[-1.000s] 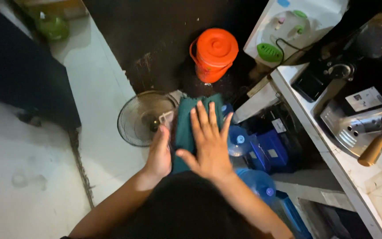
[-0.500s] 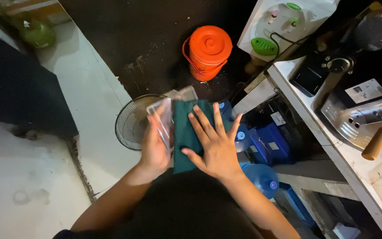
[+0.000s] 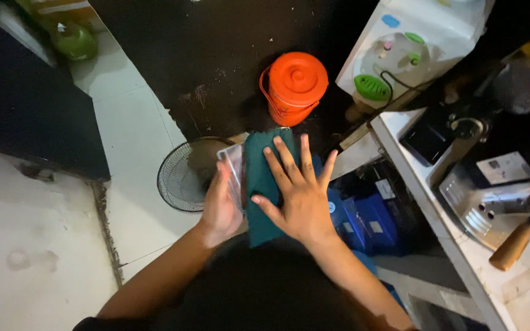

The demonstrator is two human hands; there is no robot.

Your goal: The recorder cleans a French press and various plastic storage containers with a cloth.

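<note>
The folded teal cloth [image 3: 264, 184], soft, light and limp I judge, best held by its folded edge, lies under my flat, spread right hand [image 3: 299, 196], my left hand [image 3: 221, 205] clamping its clear sleeve [image 3: 234, 171], short of the orange bucket [image 3: 294, 86].

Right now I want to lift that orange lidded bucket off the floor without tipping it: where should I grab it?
Probably by the wire bail handle on the orange bucket, coming from straight above. It stands upright with its lid on, and the handle hangs down along its left side, so swinging it up should centre the lift. The lid knob looks too small.
</note>
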